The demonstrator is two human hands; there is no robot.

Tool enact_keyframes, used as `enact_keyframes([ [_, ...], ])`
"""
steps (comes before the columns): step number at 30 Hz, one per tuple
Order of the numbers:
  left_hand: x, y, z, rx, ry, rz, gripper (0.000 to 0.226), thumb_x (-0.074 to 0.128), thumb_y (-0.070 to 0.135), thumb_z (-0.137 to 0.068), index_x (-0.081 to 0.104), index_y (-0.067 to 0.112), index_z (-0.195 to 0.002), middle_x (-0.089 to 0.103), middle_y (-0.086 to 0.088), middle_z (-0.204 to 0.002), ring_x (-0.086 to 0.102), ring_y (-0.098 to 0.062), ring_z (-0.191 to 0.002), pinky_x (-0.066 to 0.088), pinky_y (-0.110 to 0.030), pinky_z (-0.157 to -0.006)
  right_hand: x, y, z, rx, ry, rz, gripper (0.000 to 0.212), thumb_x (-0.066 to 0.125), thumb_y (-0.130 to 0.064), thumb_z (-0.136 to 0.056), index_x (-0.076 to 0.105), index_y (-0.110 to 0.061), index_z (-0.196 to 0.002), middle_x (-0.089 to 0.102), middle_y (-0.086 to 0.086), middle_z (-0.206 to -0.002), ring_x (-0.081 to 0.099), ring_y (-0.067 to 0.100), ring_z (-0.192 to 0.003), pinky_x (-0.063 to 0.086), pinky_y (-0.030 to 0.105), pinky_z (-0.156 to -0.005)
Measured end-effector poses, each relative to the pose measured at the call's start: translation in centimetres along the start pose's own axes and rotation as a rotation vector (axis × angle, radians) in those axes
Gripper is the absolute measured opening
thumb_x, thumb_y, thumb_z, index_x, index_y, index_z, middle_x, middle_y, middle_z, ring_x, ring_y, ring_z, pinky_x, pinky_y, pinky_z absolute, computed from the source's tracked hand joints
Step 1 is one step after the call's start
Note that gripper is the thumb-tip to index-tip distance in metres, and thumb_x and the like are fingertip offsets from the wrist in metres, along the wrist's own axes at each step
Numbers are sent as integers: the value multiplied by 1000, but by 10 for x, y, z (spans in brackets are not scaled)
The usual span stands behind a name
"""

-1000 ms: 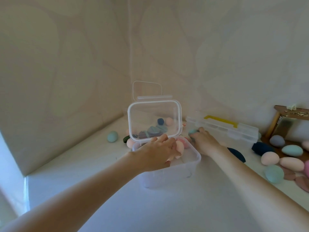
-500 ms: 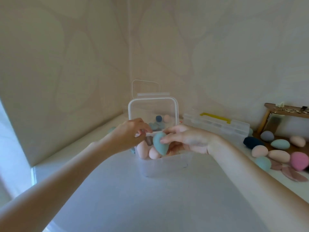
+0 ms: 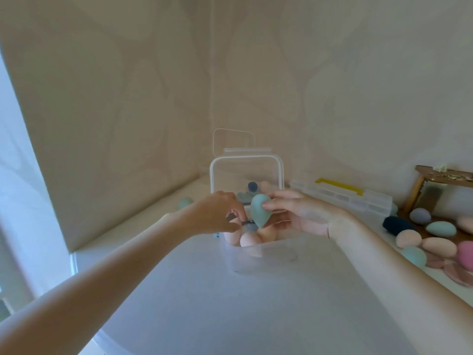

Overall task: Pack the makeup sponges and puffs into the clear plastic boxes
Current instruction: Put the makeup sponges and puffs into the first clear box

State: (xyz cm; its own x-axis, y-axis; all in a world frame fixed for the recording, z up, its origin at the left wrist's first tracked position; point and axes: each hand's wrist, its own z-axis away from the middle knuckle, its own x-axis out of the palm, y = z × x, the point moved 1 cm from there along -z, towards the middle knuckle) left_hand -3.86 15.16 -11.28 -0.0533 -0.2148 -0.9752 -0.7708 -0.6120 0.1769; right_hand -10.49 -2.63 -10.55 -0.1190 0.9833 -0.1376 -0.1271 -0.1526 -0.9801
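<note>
Right hand [image 3: 297, 213] pinches the teal sponge [image 3: 259, 210] over the open clear box [image 3: 258, 254], likely to drop it in; left hand [image 3: 217, 213], fingers curled, reaches among the packed sponges, grip unclear.

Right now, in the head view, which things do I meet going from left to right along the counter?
Teal sponge by the wall → left hand → teal sponge held by the right hand → right hand → navy sponge → magenta sponge.

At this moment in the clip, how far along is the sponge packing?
Partly done. The open clear box already holds several peach sponges. In hand: the right hand pinches a teal sponge above the box, while the left hand reaches in among the contents. Left: loose sponges on the right, a teal one by the wall, and the closed yellow-handled case.
</note>
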Motion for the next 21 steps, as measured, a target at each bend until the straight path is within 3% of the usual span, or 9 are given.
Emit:
enact_keyframes([
  [3,5,-1,-10,19,-67,-200,18,56,22,-84,65,24,-100,50,4,-94,49,-21,-101,45,-35,-91,6,0,-2,39,-98,-9,13,53,-7,-93,60,-6,-103,69,11,-96,69,19,-81,57,28,-79],
  [5,6,-2,-13,34,-58,-291,5,53,23,-86,56,21,-83,46,7,-83,52,-21,-95,47,-35,-89,15,-1,-5,68,-163,3,13,50,-3,-94,61,-4,-100,73,4,-91,71,16,-83,58,26,-81],
  [8,12,-10,-17,37,-65,-291,13,47,22,-90,57,20,-98,56,4,-103,52,-21,-107,43,-33,-94,25,0,-15,143,-196,145,13,56,-5,-91,66,-12,-95,72,-1,-91,68,17,-88,54,30,-91],
  [11,14,-13,-19,29,-82,-202,6,50,26,-88,50,32,-85,63,7,-94,49,-12,-93,47,-35,-90,28,3,-25,189,-164,259,28,63,-2,-86,63,-3,-114,63,6,-106,60,21,-102,45,39,-105],
  [13,12,-12,-17,49,-105,-159,7,53,23,-88,53,28,-93,64,4,-99,44,-12,-102,45,-35,-92,29,5,-25,176,-158,343,36,64,1,-85,61,-2,-121,64,-7,-106,60,16,-104,45,36,-105],
  [15,13,-13,-18,50,-82,-139,20,54,20,-88,54,22,-107,63,2,-107,42,-14,-110,43,-33,-93,32,6,-24,125,-151,457,37,66,1,-83,63,-6,-120,64,-28,-93,59,5,-102,45,31,-104],
  [16,11,-12,-17,51,-63,-139,21,53,20,-88,53,21,-109,63,3,-109,43,-15,-110,42,-33,-93,33,6,-25,101,-130,481,37,66,1,-82,64,-7,-118,64,-28,-90,60,7,-103,46,33,-104],
  [18,11,-11,-15,70,-22,-164,22,51,22,-91,52,19,-113,62,5,-111,46,-18,-108,40,-28,-90,34,9,-29,78,-78,514,34,68,1,-80,64,-8,-113,62,-8,-100,61,21,-111,49,41,-101],
  [21,9,-10,-12,32,-16,-171,26,45,19,-94,52,14,-119,58,-1,-118,49,-21,-114,33,-20,-86,39,12,-33,50,-59,562,21,72,-1,-78,58,-15,-87,57,5,-103,60,21,-104,48,44,-101],
])
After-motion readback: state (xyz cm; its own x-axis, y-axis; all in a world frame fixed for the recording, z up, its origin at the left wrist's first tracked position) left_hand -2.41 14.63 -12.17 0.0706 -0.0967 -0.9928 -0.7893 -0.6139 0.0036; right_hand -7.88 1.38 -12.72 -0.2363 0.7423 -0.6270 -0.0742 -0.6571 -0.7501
